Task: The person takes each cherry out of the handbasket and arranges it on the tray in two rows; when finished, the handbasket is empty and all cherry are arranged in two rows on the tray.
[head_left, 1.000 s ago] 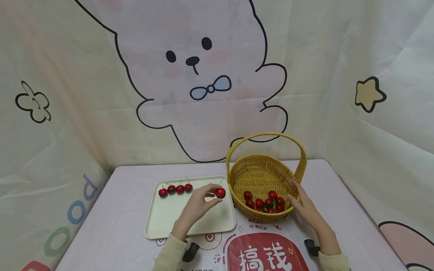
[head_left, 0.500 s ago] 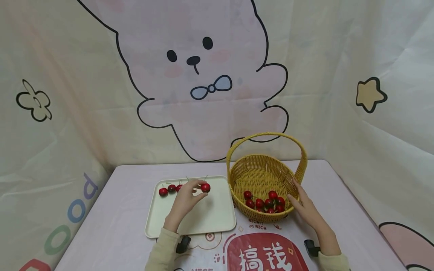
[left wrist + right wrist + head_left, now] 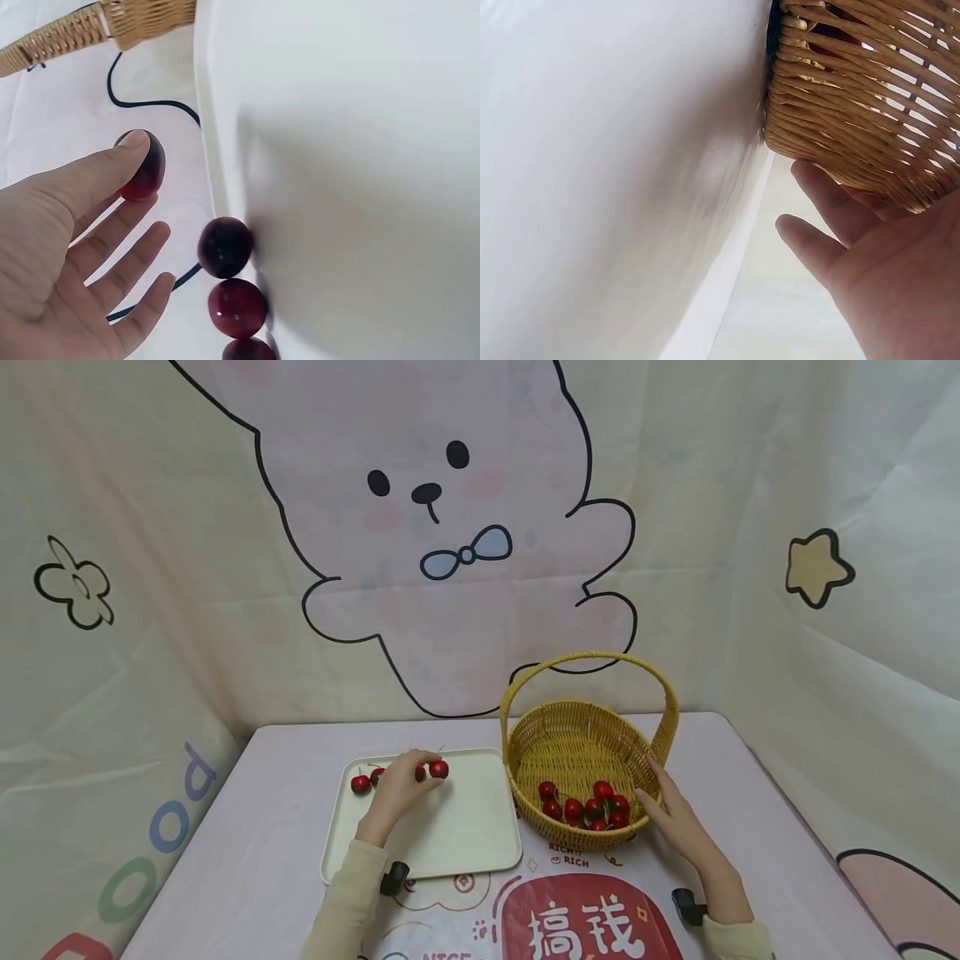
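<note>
My left hand pinches a red cherry between thumb and fingertips, over the back of a white tray. In the left wrist view this held cherry looks dark on top, and the other fingers are spread apart. Behind and left of the hand, cherries stand in a row on the tray, partly hidden by it. My right hand holds the right rim of a yellow wicker basket, thumb over the edge. The right wrist view shows fingers against the woven outer wall.
Several cherries lie in the front of the basket. Its tall handle arches above. The basket stands close to the tray's right edge. A red printed patch marks the table cover in front. A cloth backdrop rises behind the table.
My left hand has carried the cherry leftward from beside the basket, back toward the row on the tray. The right hand and the basket have stayed in place.
</note>
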Available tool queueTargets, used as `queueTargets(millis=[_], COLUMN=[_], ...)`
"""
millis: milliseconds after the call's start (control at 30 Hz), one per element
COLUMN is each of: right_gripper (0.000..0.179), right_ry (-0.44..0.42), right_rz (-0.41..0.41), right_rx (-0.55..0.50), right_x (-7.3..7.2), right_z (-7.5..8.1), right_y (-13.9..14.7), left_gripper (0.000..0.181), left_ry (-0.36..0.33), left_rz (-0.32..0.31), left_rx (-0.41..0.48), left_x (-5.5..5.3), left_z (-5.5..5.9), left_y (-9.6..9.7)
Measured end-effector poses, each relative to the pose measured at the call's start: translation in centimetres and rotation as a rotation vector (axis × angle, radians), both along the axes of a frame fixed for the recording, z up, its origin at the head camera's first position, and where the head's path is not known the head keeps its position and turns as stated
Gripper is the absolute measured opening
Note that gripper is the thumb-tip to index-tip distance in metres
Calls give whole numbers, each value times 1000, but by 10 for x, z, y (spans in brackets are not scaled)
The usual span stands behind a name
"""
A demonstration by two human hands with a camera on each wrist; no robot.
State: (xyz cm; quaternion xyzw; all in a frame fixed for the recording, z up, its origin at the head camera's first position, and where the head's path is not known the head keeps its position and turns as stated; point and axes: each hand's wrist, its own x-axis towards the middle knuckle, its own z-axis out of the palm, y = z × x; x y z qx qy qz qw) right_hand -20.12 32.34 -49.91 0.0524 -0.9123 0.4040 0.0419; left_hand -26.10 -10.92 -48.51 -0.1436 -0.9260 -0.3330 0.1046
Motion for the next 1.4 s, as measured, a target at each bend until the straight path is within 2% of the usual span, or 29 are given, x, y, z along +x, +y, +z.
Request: queueTargets(millis=[167, 367, 867, 1233, 1400], right_gripper=[70, 70, 70, 70, 69], right_ry=[-5, -9, -5, 7, 6], right_rz=[0, -8, -9, -8, -9], right_rx=[0, 7, 4, 7, 10], right_x=[-1, 0, -1, -1, 0], right_z=[-1, 0, -3, -2, -1], right_y=[0, 0, 1, 0, -1], left_gripper=[33, 30, 30, 32, 32], left_ry=[-23, -13, 14, -42, -42], left_rz=[5, 23, 35, 53, 50], left_rx=[-7, -69, -138, -136, -142], left_x=[-9, -15, -19, -20, -21], left_z=[-5, -7, -16, -18, -20], left_y=[-2, -3, -6, -6, -7])
